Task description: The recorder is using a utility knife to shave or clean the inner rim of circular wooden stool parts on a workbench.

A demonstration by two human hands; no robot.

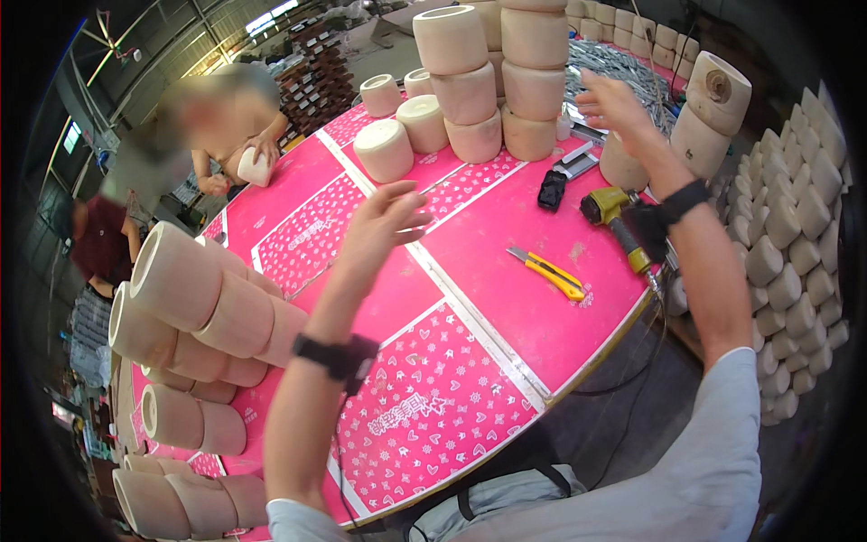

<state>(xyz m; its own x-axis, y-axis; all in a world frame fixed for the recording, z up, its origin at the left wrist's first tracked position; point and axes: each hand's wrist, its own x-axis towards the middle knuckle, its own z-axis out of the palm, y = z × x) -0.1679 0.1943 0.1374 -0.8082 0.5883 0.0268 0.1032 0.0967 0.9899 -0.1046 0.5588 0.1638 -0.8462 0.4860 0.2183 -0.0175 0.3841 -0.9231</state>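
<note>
Currently, in the head view, your left hand (pixel 388 217) is empty, fingers loosely spread above the table (pixel 533 230), with a pale wooden cylinder (pixel 383 152) just beyond it. Your right hand (pixel 619 104) also looks empty, fingers extended, near a tall stack of cylinders (pixel 533 90) on its left. The table is bright pink, patterned in places and crossed by white strips (pixel 479 322), inside a cluttered workshop (pixel 194 54). Across it, a co-worker (pixel 253 117) handles another cylinder (pixel 256 169). A yellow utility knife (pixel 553 275) and a green power tool (pixel 603 206) lie on your right; more cylinders (pixel 185 280) rise on your left. Your right forearm (pixel 713 262) partly covers a short column (pixel 621 164).
</note>
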